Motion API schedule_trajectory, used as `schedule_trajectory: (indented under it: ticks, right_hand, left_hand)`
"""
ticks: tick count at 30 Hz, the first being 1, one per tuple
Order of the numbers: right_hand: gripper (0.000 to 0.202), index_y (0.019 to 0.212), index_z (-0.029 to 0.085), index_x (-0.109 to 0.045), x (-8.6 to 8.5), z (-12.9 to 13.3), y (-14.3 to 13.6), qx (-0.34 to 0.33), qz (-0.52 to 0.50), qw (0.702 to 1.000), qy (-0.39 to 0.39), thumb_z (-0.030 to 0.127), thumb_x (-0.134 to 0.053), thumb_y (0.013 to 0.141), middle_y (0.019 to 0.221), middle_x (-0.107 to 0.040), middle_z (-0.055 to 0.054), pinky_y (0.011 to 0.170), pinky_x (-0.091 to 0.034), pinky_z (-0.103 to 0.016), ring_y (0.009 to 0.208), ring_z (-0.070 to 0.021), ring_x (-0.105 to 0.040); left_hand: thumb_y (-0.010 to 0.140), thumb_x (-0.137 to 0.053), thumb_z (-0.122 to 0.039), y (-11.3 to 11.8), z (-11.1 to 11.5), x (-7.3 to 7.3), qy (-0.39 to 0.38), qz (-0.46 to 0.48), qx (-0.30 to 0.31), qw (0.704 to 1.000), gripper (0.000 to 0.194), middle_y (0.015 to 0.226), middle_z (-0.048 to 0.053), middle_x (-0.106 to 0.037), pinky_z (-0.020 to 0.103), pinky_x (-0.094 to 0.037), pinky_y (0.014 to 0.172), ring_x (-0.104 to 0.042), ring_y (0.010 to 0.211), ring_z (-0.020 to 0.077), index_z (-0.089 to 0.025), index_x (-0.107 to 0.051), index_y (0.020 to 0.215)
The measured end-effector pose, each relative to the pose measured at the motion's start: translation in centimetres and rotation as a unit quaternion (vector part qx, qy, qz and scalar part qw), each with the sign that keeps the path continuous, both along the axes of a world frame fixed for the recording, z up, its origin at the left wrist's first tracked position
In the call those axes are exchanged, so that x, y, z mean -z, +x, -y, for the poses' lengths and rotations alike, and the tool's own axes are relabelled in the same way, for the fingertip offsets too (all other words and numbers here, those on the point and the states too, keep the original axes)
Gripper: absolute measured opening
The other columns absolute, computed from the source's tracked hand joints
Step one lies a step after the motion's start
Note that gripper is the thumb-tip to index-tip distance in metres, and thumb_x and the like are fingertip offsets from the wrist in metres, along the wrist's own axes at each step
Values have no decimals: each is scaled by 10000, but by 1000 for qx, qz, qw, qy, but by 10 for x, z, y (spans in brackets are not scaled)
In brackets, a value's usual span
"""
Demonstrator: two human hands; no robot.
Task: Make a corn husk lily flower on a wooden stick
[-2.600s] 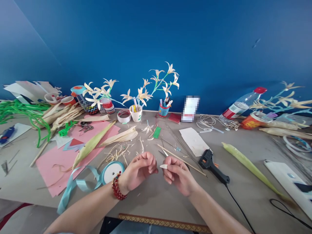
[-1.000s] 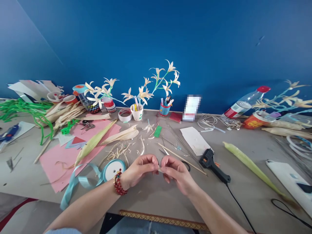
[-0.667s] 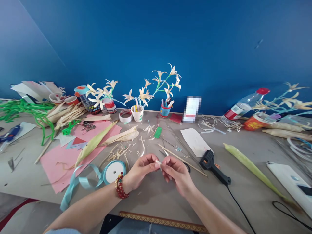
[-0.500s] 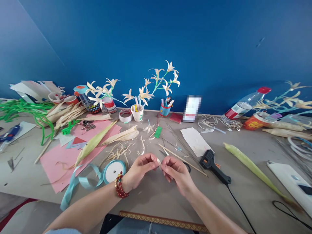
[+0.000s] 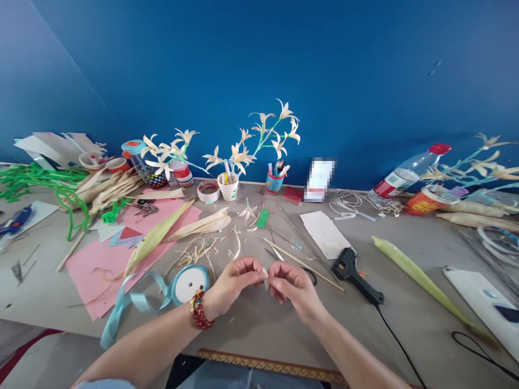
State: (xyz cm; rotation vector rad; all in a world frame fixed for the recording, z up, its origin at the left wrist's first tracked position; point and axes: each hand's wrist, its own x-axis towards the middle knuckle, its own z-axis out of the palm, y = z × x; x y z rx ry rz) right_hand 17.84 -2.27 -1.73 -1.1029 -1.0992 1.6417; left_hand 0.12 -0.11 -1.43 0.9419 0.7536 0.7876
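A small pale corn husk petal [image 5: 265, 277] is pinched between my two hands, just above the table. My left hand [image 5: 239, 281], with red beads at the wrist, grips its left side between thumb and forefinger. On the other side my right hand [image 5: 294, 287] pinches it the same way. Beyond the fingers lie scissors [image 5: 311, 275], partly hidden by my right hand, and a thin wooden stick [image 5: 306, 265]. A spool of blue ribbon [image 5: 190, 284] lies left of my left hand. A loose husk flower [image 5: 247, 210] rests farther back.
To the right are a black glue gun [image 5: 357, 276] with its cord and a green husk [image 5: 421, 286]. Pink paper [image 5: 93, 275] and dried husks [image 5: 203, 224] lie left. Husk flowers stand in a paper cup [image 5: 228, 189] by the blue wall. A bottle [image 5: 399, 181] leans at back right.
The petal between my fingertips has turned slightly and its lower end now shows more. Both hands stay in nearly the same place.
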Motion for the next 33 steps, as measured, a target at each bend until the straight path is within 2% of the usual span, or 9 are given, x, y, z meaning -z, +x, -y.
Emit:
schedule_trajectory:
  ticks: [10,18,24,30,33]
  right_hand:
    - [194,671,176,-583,-7,2,-3,14,13,1000,-5,322,-693,736,515,-544,48,424,-350,-192,422,-68,-417]
    - [186,645,180,-585,-8,1,-2,11,29,999,16,305,-663,757,522,-544,43,435,-351,-200,437,-79,-434]
    - [117,655,173,-596,-8,1,0,0,10,1000,13,258,-592,735,533,-564,32,433,-356,-199,441,-80,-437]
    - [126,647,186,-562,-7,2,-2,6,25,1000,8,254,-630,729,530,-538,53,408,-359,-194,420,-76,-438]
    - [91,649,184,-572,-5,2,-2,4,5,1000,-1,232,-589,724,521,-554,46,405,-366,-191,413,-74,-425]
  left_hand:
    - [820,-651,-295,-2,0,-3,48,-8,-5,999,151,719,11,-571,236,-369,691,-479,695,130,-150,-636,784]
    - [785,-681,-301,-1,2,-6,47,-51,7,998,169,669,-10,-543,225,-337,634,-434,640,113,-150,-621,740]
    - [774,-693,-294,0,1,-5,23,-40,11,999,166,663,-12,-548,230,-353,649,-458,642,115,-151,-618,734]
    - [787,-685,-300,-1,2,-6,37,-44,24,998,181,655,-12,-545,229,-346,645,-450,639,114,-149,-610,724]
    - [788,-693,-300,0,2,-5,28,-38,30,998,184,660,-12,-544,228,-353,653,-457,644,114,-151,-606,725]
